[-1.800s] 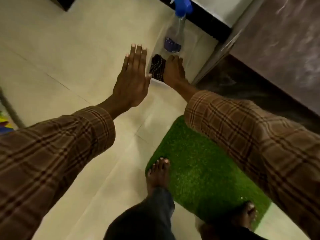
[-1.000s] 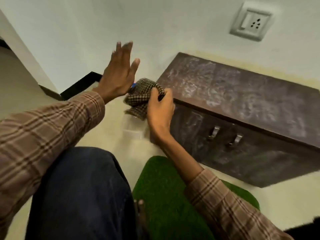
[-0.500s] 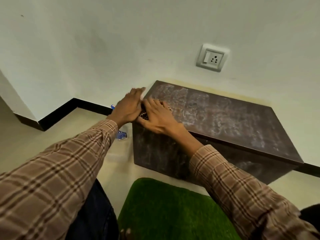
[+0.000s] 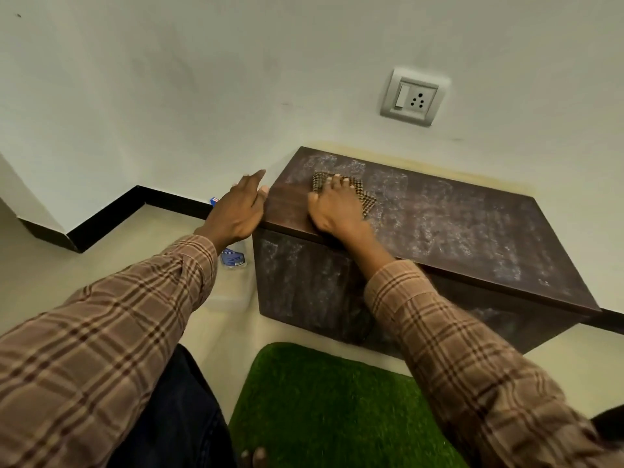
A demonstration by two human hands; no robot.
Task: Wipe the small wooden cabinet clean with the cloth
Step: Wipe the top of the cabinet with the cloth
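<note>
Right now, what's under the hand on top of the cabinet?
A checked cloth lies under the right hand, pressed flat on the dusty cabinet top. Its edges poke out past the fingers. The middle of the cloth and the wood beneath it are covered.

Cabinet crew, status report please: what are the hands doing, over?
Right hand presses cloth flat on cabinet top. Left hand open at cabinet's left edge. Top mostly dusty. Nothing in the way.

Both arms in long sleeves (image 4: 111, 319), brown-and-tan plaid with darker brown check lines, buttoned-style cuffs at wrists; dark navy trousers (image 4: 182, 417) on the leg; left hand (image 4: 236, 214) and right hand (image 4: 337, 211) bare, no gloves; toes (image 4: 253, 457) bare.
</note>
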